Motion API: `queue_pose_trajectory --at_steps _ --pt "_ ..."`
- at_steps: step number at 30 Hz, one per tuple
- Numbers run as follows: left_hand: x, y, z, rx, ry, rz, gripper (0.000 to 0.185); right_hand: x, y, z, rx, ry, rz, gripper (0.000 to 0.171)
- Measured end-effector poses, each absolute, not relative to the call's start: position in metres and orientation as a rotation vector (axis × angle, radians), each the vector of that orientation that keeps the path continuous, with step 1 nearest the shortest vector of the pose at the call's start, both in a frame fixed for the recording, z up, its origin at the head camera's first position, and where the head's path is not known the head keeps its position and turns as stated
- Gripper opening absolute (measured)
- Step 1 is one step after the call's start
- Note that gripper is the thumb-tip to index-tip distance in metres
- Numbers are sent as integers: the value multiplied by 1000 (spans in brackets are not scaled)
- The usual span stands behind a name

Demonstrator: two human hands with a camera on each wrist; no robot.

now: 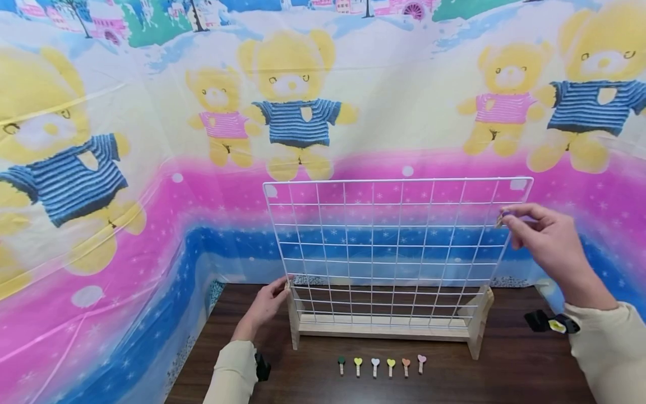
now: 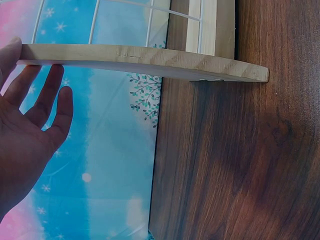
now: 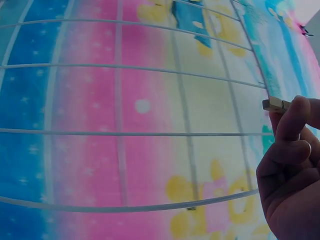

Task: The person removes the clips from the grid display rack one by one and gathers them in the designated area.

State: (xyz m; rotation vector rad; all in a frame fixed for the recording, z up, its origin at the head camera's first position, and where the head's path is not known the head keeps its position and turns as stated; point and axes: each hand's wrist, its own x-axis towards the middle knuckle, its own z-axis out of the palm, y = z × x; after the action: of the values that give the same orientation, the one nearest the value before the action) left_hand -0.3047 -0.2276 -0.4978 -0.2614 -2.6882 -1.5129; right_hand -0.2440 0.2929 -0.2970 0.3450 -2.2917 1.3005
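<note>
A white wire grid panel (image 1: pixel 398 180) stands upright in a wooden stand (image 1: pixel 383 333). My left hand (image 1: pixel 263 306) holds the top of the stand's left side post (image 2: pixel 140 57), thumb on one face and fingertips against the other. Up by the grid's right edge, my right hand (image 1: pixel 547 240) pinches a small wooden clothespin (image 3: pixel 273 104) between thumb and forefinger. In the head view a bit of purple shows on that clothespin. Its wooden end points toward the grid's outer wire. No clothespins show on the grid in the head view.
Several mini clothespins with heart tops, among them a white one (image 1: pixel 375 365) and a pink one (image 1: pixel 421 363), lie in a row before the stand. The dark wooden table (image 1: pixel 303 381) backs onto a printed bear curtain (image 1: pixel 404 134).
</note>
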Motion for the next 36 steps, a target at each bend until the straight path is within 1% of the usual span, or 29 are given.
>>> queue_pose_trajectory --at_steps 6,11,18,25,31,36 --pt "-306 -229 -497 -265 -2688 -1525 40 -245 291 -334 330 -2413 1264 24" --pt "-306 -228 -497 -267 -2687 -1532 41 -245 288 -356 337 -2473 1268 24" --pt "-305 -228 -498 -267 -2686 -1530 40 -243 279 -389 303 -2545 1311 32" --pt "-305 -228 -499 -246 -2684 -1531 40 -246 273 -430 284 -2611 1317 29" --pt "-304 -227 -497 -238 -2694 -1518 40 -245 269 -462 235 -2691 1370 30" --pt "-304 -227 -496 -220 -2700 -1527 41 -244 263 -487 258 -2731 1421 25"
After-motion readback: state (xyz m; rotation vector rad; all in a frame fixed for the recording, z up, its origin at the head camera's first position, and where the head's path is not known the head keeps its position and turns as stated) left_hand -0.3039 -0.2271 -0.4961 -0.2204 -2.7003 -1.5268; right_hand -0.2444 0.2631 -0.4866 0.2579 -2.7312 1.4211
